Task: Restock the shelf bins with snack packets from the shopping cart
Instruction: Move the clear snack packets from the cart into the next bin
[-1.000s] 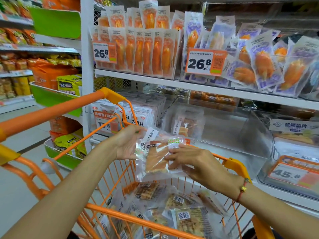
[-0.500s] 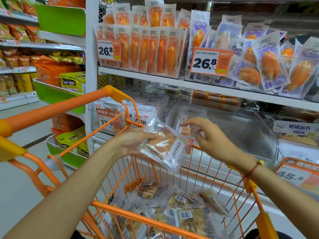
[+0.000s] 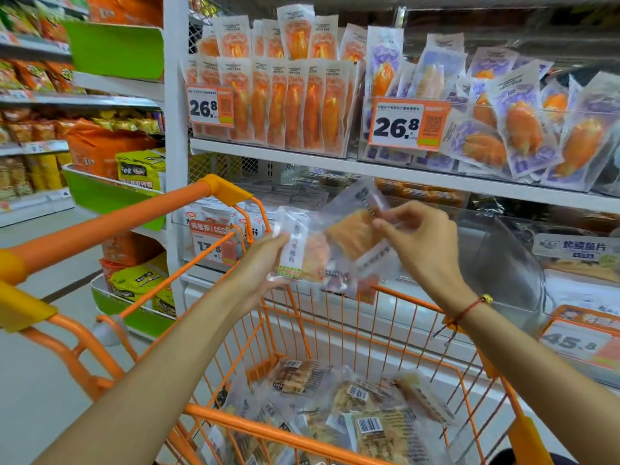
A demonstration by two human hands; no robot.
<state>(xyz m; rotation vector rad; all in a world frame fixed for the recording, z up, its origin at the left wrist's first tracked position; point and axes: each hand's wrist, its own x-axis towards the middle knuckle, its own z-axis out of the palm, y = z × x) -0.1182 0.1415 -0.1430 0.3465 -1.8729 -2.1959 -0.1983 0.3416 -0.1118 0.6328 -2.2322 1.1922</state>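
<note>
Two clear plastic snack packets (image 3: 335,243) with orange-brown contents: left hand (image 3: 265,260) grips one's left edge, right hand (image 3: 419,239) pinches the other, above the orange wire shopping cart (image 3: 302,434).

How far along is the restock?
Done: nothing clearly; the clear bin behind the hands looks nearly bare. In hand: left hand grips one snack packet, right hand pinches a second packet, both above the cart. Left: a pile of packets on the cart floor.
</note>
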